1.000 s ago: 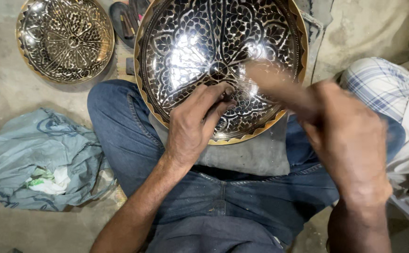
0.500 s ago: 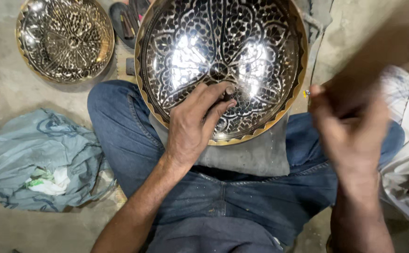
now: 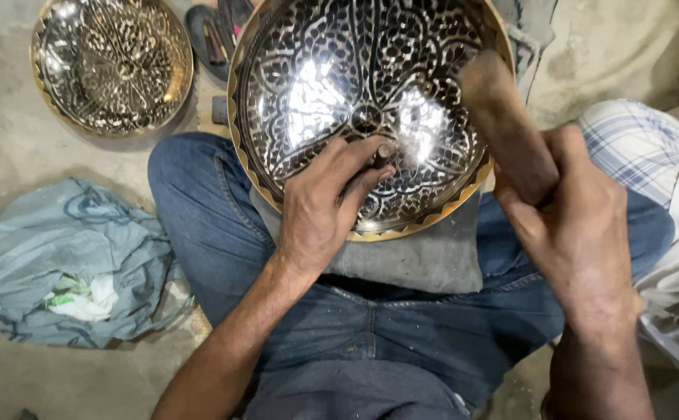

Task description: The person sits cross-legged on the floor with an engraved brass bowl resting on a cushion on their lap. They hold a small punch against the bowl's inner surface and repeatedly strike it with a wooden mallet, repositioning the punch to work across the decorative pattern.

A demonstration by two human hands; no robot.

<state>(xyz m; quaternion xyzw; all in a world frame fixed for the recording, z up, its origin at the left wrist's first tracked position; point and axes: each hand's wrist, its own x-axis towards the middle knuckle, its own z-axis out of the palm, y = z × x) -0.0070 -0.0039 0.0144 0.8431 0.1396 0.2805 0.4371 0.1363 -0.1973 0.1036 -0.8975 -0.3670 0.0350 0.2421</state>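
A large engraved metal bowl, shiny with a dark floral pattern and a brass rim, rests on a grey cloth pad across my lap. My left hand lies inside the bowl's near side, fingers pinched on a small punch tool set against the metal just below the centre. My right hand is closed around a wooden mallet handle, blurred, with its head over the bowl's right part.
A second engraved bowl lies on the concrete floor at the upper left. A dark sandal holding a few tools sits between the bowls. A blue-grey plastic bag lies at the left. Checked and white cloth is at the right.
My right hand swung the mallet away to the right and has brought it back down over the bowl. The left hand and punch stayed in place.
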